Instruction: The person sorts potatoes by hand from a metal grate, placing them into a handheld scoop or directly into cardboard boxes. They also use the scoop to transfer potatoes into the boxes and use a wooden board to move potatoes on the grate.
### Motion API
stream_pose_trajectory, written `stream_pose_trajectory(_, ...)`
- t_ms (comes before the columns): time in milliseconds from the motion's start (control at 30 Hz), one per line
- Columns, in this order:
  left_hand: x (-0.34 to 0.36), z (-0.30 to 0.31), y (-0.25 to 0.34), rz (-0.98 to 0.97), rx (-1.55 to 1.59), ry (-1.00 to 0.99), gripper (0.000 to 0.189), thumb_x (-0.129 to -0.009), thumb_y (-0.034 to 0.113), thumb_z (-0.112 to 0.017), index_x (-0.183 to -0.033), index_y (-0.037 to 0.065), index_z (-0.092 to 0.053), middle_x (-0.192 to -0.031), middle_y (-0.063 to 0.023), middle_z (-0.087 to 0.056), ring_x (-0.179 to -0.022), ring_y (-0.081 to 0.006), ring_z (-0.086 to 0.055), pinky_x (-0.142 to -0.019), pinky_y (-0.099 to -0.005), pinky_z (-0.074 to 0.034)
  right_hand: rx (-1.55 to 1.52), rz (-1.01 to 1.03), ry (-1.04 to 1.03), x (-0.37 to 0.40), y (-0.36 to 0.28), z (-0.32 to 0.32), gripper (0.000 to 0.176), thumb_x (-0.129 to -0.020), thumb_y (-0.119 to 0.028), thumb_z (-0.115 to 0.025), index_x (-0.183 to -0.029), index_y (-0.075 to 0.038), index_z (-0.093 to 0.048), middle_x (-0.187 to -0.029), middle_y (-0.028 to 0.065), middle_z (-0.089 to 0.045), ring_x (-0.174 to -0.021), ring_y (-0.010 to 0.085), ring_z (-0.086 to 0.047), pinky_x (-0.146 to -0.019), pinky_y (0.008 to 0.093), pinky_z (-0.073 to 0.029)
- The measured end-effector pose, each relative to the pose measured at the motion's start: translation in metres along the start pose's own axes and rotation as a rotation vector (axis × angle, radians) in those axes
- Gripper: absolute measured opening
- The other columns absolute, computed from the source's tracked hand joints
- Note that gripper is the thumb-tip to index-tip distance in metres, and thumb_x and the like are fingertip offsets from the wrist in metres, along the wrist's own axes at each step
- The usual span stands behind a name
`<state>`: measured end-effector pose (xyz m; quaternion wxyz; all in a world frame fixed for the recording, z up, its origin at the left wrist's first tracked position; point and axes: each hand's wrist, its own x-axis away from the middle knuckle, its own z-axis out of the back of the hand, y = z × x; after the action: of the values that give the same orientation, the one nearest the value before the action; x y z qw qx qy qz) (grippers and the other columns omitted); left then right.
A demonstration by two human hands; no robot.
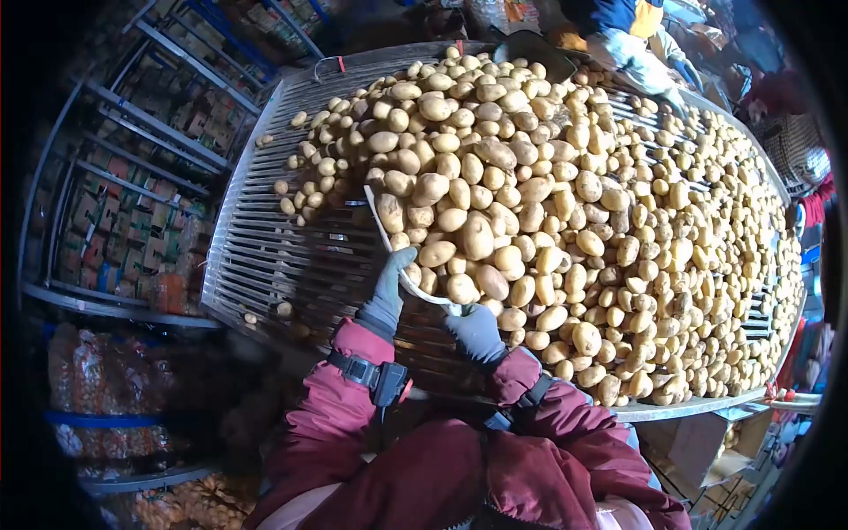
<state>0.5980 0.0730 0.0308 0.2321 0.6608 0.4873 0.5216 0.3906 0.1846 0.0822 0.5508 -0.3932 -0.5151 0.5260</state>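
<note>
My left hand point(386, 290), in a grey glove, is closed around a thin white curved edge point(383, 231), perhaps the rim of a scoop or tub; its kind does not show clearly. Farther right along the same edge, my right hand point(477, 332), also gloved, grips its near end. The edge lies against the left side of a large heap of potatoes point(495, 194). Several potatoes touch it on the right. Beneath is a slatted table point(283, 256), whose bars show to the left of the white edge.
A few loose potatoes point(284, 309) rest on the slats at the left. Across the table, another person's gloved hand point(676, 99) is near the potatoes. Metal racks point(155, 124) stand at the left, with filled net bags point(106, 380) below. A cardboard box point(707, 449) sits under the right edge.
</note>
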Motion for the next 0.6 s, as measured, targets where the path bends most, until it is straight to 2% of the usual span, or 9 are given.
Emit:
stream_pose_trajectory(33,-0.003,-0.005,-0.006,-0.059,-0.037,0.012,0.033,-0.09,0.028,-0.071,-0.113,0.004,-0.071,-0.102,-0.0019,-0.066,-0.097,-0.0139,-0.062,-0.087,-0.0293,-0.051,0.088,0.117,0.015,0.006,-0.015,0.012,0.023,-0.081,-0.02,-0.072,-0.088,0.002,-0.071,-0.07,0.0058,-0.068,-0.061,0.0123,-0.062,-0.057,0.0309,-0.049)
stream_pose_trajectory(67,-0.007,-0.01,-0.012,-0.026,-0.058,-0.041,0.038,-0.093,0.03,-0.067,-0.119,0.003,-0.071,-0.109,-0.0035,-0.066,-0.109,-0.0163,-0.058,-0.1,-0.0318,-0.045,-0.015,0.073,0.042,0.001,0.006,0.009,0.022,-0.081,-0.019,-0.072,-0.084,0.003,-0.07,-0.067,0.0052,-0.066,-0.057,0.0114,-0.059,-0.053,0.0306,-0.047)
stream_pose_trajectory(200,0.01,-0.051,-0.01,-0.06,-0.154,-0.06,0.037,-0.094,0.029,-0.065,-0.118,0.001,-0.071,-0.112,-0.0042,-0.067,-0.108,-0.0166,-0.059,-0.099,-0.032,-0.046,-0.099,-0.164,0.036,-0.001,0.043,0.032,0.022,-0.081,-0.015,-0.07,-0.093,0.003,-0.07,-0.071,0.0031,-0.066,-0.059,0.01,-0.058,-0.054,0.0289,-0.046)
stream_pose_trajectory(233,-0.005,-0.047,-0.023,-0.084,-0.149,-0.075,0.038,-0.094,0.029,-0.065,-0.119,0.001,-0.07,-0.112,-0.0042,-0.067,-0.108,-0.0164,-0.06,-0.099,-0.0321,-0.046,-0.154,0.048,0.065,0.001,0.068,0.031,0.024,-0.081,-0.014,-0.07,-0.099,0.003,-0.07,-0.075,0.0009,-0.066,-0.061,0.0083,-0.057,-0.054,0.028,-0.046)
stream_pose_trajectory(300,-0.002,-0.06,-0.034,-0.085,-0.157,-0.109,0.038,-0.094,0.029,-0.065,-0.12,0.001,-0.07,-0.113,-0.0044,-0.067,-0.109,-0.0165,-0.06,-0.099,-0.0322,-0.046,-0.356,-0.231,0.025,0.009,0.032,0.056,0.026,-0.081,-0.014,-0.071,-0.1,0.003,-0.07,-0.076,-0.0002,-0.066,-0.062,0.0071,-0.056,-0.053,0.0271,-0.045)
stream_pose_trajectory(400,-0.001,-0.076,-0.037,-0.139,-0.165,-0.147,0.039,-0.095,0.029,-0.064,-0.122,0.001,-0.069,-0.114,-0.0048,-0.067,-0.11,-0.017,-0.059,-0.1,-0.0324,-0.046,-0.433,-0.348,0.046,0.022,0.011,0.079,0.025,-0.081,-0.017,-0.072,-0.096,0.003,-0.071,-0.073,-0.0001,-0.065,-0.061,0.0072,-0.054,-0.053,0.027,-0.044)
stream_pose_trajectory(500,0.007,-0.087,-0.046,-0.167,-0.171,-0.148,0.041,-0.095,0.03,-0.065,-0.124,0.002,-0.068,-0.116,-0.0051,-0.066,-0.111,-0.0172,-0.059,-0.101,-0.0325,-0.046,-0.201,-0.275,0.007,0.025,0.008,0.111,0.025,-0.082,-0.021,-0.073,-0.09,0.002,-0.071,-0.069,0.0012,-0.064,-0.06,0.0083,-0.055,-0.054,0.0287,-0.045)
stream_pose_trajectory(567,0.007,-0.114,-0.043,-0.158,-0.159,-0.16,0.041,-0.094,0.03,-0.066,-0.124,0.002,-0.067,-0.117,-0.0052,-0.066,-0.111,-0.0169,-0.059,-0.101,-0.0322,-0.046,-0.096,0.009,0.139,0.022,0.039,0.114,0.026,-0.081,-0.023,-0.073,-0.081,0.003,-0.069,-0.065,0.0029,-0.063,-0.057,0.0101,-0.055,-0.053,0.0309,-0.045)
stream_pose_trajectory(600,0.006,-0.131,-0.041,-0.15,-0.152,-0.17,0.041,-0.094,0.03,-0.067,-0.124,0.002,-0.067,-0.118,-0.0052,-0.066,-0.111,-0.0168,-0.059,-0.101,-0.0321,-0.046,-0.058,0.032,0.186,0.02,0.047,0.119,0.026,-0.081,-0.023,-0.072,-0.079,0.003,-0.068,-0.065,0.0025,-0.063,-0.057,0.0103,-0.055,-0.053,0.0309,-0.045)
